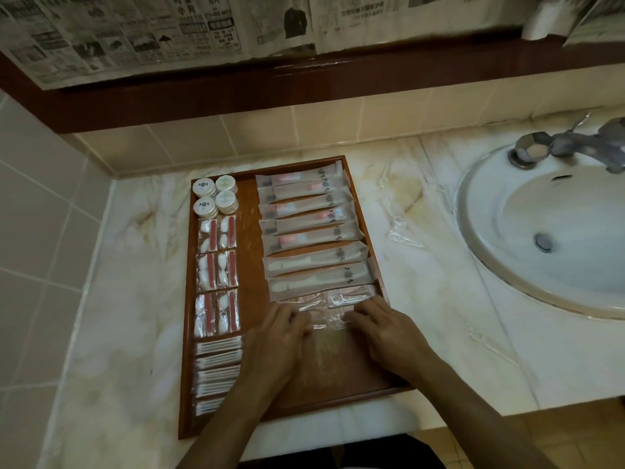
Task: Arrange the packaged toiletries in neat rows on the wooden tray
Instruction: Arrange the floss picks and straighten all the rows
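Both hands, left hand [280,328] and right hand [378,321], press with bent fingertips on clear packets [333,311] lying crosswise near the tray [252,198]'s right edge; neither visibly grasps one.

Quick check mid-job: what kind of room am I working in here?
Most likely a bathroom, perhaps a hotel's: a white oval sink with a grey metal tap set in a marble-look counter, tiled walls, and single-use toiletries on the brown wooden tray.
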